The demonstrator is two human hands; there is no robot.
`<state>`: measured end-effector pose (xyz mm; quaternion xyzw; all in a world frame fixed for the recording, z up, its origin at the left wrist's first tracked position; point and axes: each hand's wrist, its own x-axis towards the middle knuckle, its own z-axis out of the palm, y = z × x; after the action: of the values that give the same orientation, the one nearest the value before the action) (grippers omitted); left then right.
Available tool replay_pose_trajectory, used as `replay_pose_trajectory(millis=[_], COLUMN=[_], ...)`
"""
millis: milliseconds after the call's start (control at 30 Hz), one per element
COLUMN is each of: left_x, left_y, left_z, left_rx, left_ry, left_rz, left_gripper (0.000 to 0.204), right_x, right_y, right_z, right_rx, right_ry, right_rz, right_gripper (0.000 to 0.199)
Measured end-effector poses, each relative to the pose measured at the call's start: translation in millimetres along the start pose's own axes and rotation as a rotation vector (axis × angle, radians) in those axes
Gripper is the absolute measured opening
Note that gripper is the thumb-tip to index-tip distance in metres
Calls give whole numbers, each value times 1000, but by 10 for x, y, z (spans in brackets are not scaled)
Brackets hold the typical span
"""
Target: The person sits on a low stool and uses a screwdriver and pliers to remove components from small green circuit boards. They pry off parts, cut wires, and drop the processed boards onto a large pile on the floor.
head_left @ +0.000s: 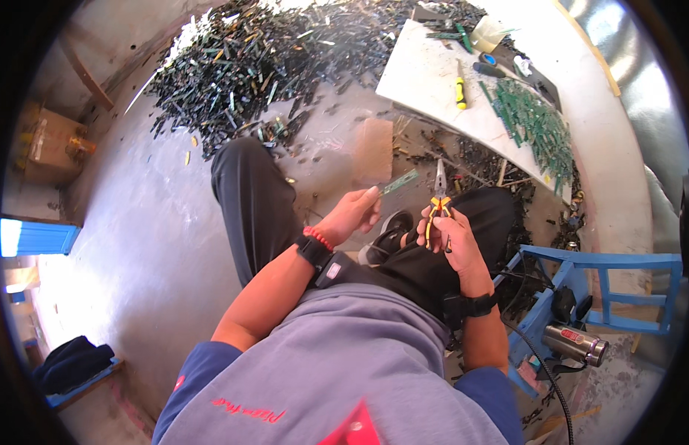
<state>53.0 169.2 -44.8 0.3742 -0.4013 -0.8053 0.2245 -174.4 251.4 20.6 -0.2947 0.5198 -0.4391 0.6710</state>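
Observation:
Pinched between the fingers of my left hand (pixel 353 215) is a narrow green circuit board strip (pixel 401 182), its free end pointing up and to the right. My right hand (pixel 455 237) is wrapped round long-nose pliers (pixel 440 194) with yellow and black handles. The pliers' jaws point away from me and stand apart from the strip. Both hands are above my lap, near my dark shoe (pixel 392 236). Beyond them a brown flat sheet (pixel 373 150) lies on the floor.
A large heap of dark strips (pixel 233 74) covers the far floor. On the white board (pixel 418 74) at far right lie a yellow-handled screwdriver (pixel 461 93) and many green strips (pixel 533 130). A blue chair (pixel 574 259) with a steel flask (pixel 574 343) stands at right, a cardboard box (pixel 55 147) far left.

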Motion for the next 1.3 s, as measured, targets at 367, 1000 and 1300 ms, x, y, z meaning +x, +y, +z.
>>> replay_pose_trajectory(millis=[367, 1000, 1300], left_x=[22, 878, 1276], left_y=[-8, 1119, 1109], left_z=[-4, -38, -268], left_rx=[-65, -118, -183], left_ry=[-65, -141, -158], left_rz=[10, -32, -95], left_gripper=[41, 38, 40], right_x=[581, 1344, 2014], right_y=[-828, -1076, -2466], right_z=[-700, -852, -1377], right_rx=[-1084, -1368, -706], right_ry=[922, 1246, 980], right_rz=[-292, -502, -743], right_gripper=[47, 47, 48])
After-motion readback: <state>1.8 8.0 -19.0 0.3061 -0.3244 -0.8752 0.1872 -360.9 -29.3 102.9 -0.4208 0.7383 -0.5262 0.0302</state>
